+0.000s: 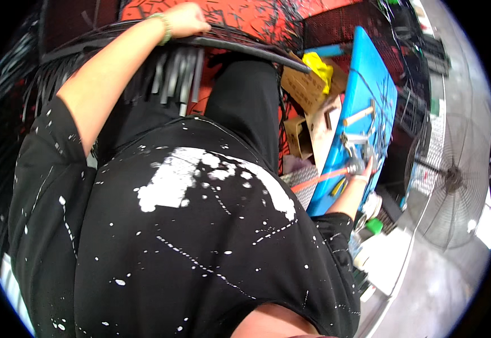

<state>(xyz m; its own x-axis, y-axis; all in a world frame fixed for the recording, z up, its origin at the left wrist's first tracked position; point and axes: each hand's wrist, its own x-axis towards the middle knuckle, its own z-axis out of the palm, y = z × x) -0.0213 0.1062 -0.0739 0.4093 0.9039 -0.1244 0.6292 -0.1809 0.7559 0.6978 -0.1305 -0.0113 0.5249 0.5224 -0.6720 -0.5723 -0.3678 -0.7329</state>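
Long black strips [245, 49] lie bundled across my lap, some with loose ends hanging down toward me. At the upper left, my left hand [187, 19] is closed over the far side of this bundle, its fingertips pressed together. My right arm reaches out to a blue tabletop [353, 96] on the right. There my right hand [368, 169] is closed around a grey metal tool [357, 165] with an orange hose [318, 179] running from it. The hand is small in the picture, and part of the tool is hidden by it.
A wooden-handled hammer [359, 116] and other metal tools lie on the blue top. Beside it are an open cardboard box [304, 84] with a yellow bag [318, 70]. Black scraps litter the red floor [228, 14]. A large fan [452, 177] stands far right.
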